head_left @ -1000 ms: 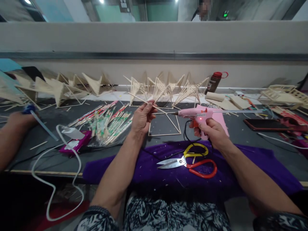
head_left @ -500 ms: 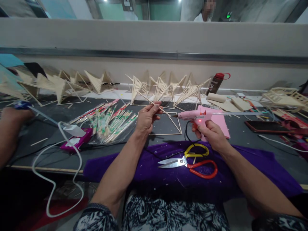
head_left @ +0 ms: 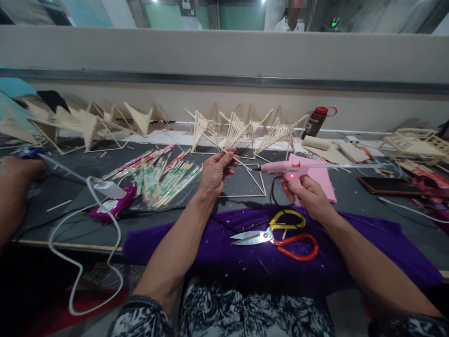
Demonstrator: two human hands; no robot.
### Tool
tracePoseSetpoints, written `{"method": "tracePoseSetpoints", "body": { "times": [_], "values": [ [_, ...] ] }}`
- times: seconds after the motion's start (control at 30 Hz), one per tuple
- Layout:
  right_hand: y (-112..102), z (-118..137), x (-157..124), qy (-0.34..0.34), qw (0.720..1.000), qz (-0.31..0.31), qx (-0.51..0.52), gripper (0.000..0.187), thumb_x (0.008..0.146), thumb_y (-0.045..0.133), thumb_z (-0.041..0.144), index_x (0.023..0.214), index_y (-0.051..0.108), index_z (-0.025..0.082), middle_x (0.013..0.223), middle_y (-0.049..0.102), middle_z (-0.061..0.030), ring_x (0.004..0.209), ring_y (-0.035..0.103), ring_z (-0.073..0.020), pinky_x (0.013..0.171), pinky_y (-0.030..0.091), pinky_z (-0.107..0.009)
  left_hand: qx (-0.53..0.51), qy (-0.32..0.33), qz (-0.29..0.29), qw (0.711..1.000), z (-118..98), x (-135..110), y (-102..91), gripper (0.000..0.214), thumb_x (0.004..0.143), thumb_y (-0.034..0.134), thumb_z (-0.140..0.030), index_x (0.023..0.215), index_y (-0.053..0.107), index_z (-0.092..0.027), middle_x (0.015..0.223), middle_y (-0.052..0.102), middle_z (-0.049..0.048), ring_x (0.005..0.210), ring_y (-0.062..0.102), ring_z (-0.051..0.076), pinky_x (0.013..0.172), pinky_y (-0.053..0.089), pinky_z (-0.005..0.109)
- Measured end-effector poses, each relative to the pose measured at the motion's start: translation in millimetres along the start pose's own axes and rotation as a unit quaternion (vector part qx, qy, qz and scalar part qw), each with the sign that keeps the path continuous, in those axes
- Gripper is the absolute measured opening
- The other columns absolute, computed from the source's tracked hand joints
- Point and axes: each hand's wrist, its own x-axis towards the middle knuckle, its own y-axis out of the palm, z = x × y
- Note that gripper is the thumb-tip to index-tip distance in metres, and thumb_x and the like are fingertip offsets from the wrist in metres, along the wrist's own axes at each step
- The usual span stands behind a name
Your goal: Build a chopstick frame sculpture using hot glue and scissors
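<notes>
My left hand (head_left: pixel 214 172) pinches a thin wooden stick (head_left: pixel 212 143) that slants up to the left, above a square stick frame (head_left: pixel 260 186) lying on the dark table. My right hand (head_left: pixel 308 196) grips a pink glue gun (head_left: pixel 286 169) with a red light on, its nozzle pointing left at the stick's lower end. A long glue stick juts out of the gun's back to the right. Scissors (head_left: pixel 277 238) with yellow and red handles lie on a purple cloth (head_left: pixel 368 243) in front of me.
Packs of wrapped chopsticks (head_left: pixel 159 178) lie left of the frame. Finished stick models (head_left: pixel 245 128) line the back wall. A bottle (head_left: pixel 315 121), pink paper (head_left: pixel 321 180) and a phone (head_left: pixel 387 185) sit at right. Another person's hand (head_left: pixel 17 171) holds a blue tool at far left, near a magenta glue gun (head_left: pixel 110 206).
My hands have barely shifted; the glue gun nozzle stays close to the stick's end. The other person's hand at left moved slightly leftward.
</notes>
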Motion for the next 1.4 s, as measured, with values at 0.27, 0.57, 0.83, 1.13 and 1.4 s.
{"method": "tracePoseSetpoints", "body": {
  "times": [0.27,0.57,0.83,1.13,1.4],
  "values": [
    [1.6,6.4,-1.3,-0.010,1.000,0.017,-0.008,0.024,0.083,0.056,0.042,0.076,0.058,0.019,0.059,0.056,0.0007,0.055,0.050,-0.0123,0.055,0.039,-0.025,-0.007,-0.002,-0.002,1.000,-0.4,-0.3,1.1,0.023,0.068,0.072,-0.027,0.086,0.068,-0.014,0.076,0.068,0.0020,0.058,0.062,0.007,0.041,0.042,0.013],
    [0.5,4.6,-2.5,-0.024,0.999,0.021,0.001,0.022,0.084,0.055,0.040,0.079,0.059,0.018,0.064,0.057,0.0001,0.056,0.048,-0.0118,0.054,0.036,-0.025,-0.004,-0.003,-0.018,1.000,-0.5,-0.2,1.4,0.024,0.067,0.072,-0.028,0.086,0.068,-0.014,0.076,0.068,0.0020,0.058,0.062,0.007,0.042,0.041,0.014],
    [1.1,9.8,-1.2,-0.031,0.998,0.043,-0.036,0.023,0.086,0.052,0.038,0.080,0.059,0.018,0.062,0.055,0.0010,0.056,0.048,-0.0111,0.057,0.037,-0.025,0.012,0.006,-0.019,1.000,0.3,-0.8,1.7,0.026,0.067,0.072,-0.030,0.087,0.068,-0.014,0.075,0.068,0.0021,0.058,0.061,0.007,0.042,0.041,0.013],
    [-0.6,6.6,-2.1,-0.033,0.998,0.029,-0.048,0.024,0.086,0.052,0.038,0.083,0.061,0.016,0.061,0.055,0.0007,0.055,0.047,-0.0104,0.053,0.035,-0.024,0.023,0.005,-0.025,0.999,0.8,-0.6,1.2,0.028,0.066,0.072,-0.031,0.088,0.068,-0.014,0.077,0.068,0.0024,0.059,0.061,0.007,0.043,0.041,0.013],
    [-0.5,13.4,-2.0,-0.044,0.995,0.046,-0.083,0.027,0.087,0.050,0.036,0.072,0.059,0.015,0.064,0.056,-0.0005,0.059,0.049,-0.0104,0.057,0.036,-0.024,0.036,0.010,-0.029,0.999,2.0,-0.1,1.2,0.031,0.066,0.072,-0.033,0.089,0.068,-0.014,0.077,0.068,0.0030,0.059,0.061,0.007,0.043,0.041,0.013]
  ]
}}
